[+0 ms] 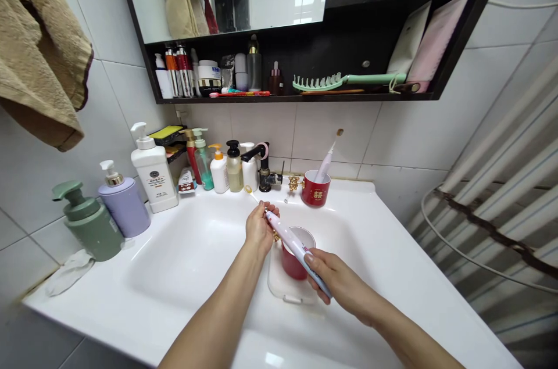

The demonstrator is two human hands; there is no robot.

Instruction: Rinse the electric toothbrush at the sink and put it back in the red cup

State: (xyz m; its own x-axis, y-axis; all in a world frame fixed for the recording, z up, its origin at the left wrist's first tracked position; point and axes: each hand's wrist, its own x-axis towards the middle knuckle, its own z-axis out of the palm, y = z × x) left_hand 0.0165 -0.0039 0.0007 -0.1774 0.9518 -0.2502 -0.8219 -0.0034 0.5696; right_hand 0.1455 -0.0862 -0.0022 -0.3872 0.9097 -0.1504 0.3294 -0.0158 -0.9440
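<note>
Over the white sink (187, 264), my right hand (326, 273) is wrapped round the lower handle of a pale pink electric toothbrush (290, 241), which slants up to the left. My left hand (260, 226) has its fingers bent at the brush's upper end, by the neck; its fingertips pinch around the thin stem. The brush head (248, 189) points toward the faucet (264, 168). Behind the handle, a red cup (293, 264) stands on a whitish tray (279, 287) in the basin, partly hidden by the brush and my right hand.
Another red cup (315, 192) holding a white-pink brush stands on the back rim. Pump bottles, among them a purple one (126, 206) and a green one (92, 229), line the left and back. A dark shelf (261, 99) overhangs the sink. Ribbed pipes (501, 200) are at right.
</note>
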